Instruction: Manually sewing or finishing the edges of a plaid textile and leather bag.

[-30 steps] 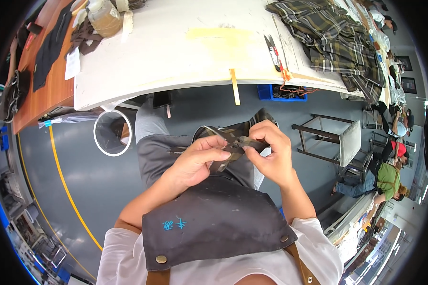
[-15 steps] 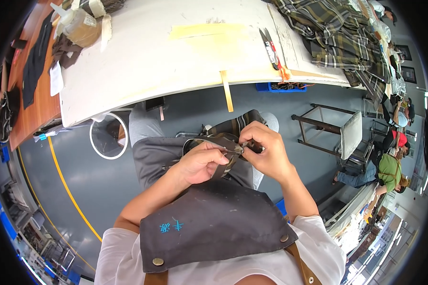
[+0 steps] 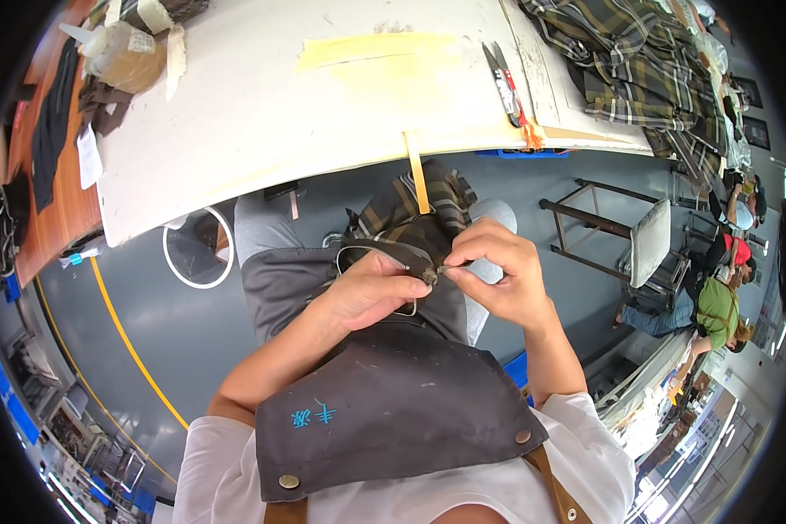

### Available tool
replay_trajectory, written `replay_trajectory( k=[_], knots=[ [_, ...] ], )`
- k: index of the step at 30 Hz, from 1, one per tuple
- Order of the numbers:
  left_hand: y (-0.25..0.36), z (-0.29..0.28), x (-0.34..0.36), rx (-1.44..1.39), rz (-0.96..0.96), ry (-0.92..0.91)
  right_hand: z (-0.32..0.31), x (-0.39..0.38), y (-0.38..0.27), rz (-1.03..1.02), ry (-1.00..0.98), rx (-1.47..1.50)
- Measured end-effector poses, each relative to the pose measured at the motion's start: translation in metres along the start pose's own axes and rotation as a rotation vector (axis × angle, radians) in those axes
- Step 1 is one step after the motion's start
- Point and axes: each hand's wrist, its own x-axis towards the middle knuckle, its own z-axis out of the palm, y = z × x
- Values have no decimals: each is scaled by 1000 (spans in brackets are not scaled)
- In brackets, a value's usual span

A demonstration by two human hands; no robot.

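Note:
I sit with a dark plaid fabric piece point(image 3: 415, 218) with a zipper on my lap, over my dark grey apron point(image 3: 393, 410). My left hand point(image 3: 371, 293) pinches the fabric at the zipper's edge. My right hand point(image 3: 498, 271) faces it and pinches the small metal zipper slider point(image 3: 430, 276) between thumb and forefinger. The two hands almost touch at the slider.
A white worktable point(image 3: 262, 105) curves across the top, bearing yellow tape point(image 3: 375, 52), red-handled snips point(image 3: 505, 83), plaid cloth point(image 3: 637, 61) and a bottle point(image 3: 118, 52). A metal stool point(image 3: 637, 244) stands at right; other people sit at far right. A white ring point(image 3: 196, 258) marks the grey floor.
Both hands have stayed together on the fabric while my head moved, so the table now fills more of the top. My right fingers have closed onto the zipper slider.

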Motion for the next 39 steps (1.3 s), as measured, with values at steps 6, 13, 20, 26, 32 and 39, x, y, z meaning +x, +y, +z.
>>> replay_trajectory(
  k=[6, 13, 20, 26, 32, 39],
  knots=[
    [-3, -4, 0, -117, -2, -58, 3, 1, 2, -37, 32, -19],
    [-9, 1, -7, -74, 19, -26, 7, 1, 5, -106, 35, -110],
    [-2, -4, 3, -14, 134, -33, 9, 0, 14, -52, 52, -61],
    [5, -8, 15, -141, 64, 138, 21, 3, 27, 104, 151, -40],
    [4, -11, 19, -183, 57, 274, 30, 8, 23, 266, 248, 16],
    [8, 5, 16, -246, 23, 319, 30, 3, 17, 308, 266, 70]
  ],
)
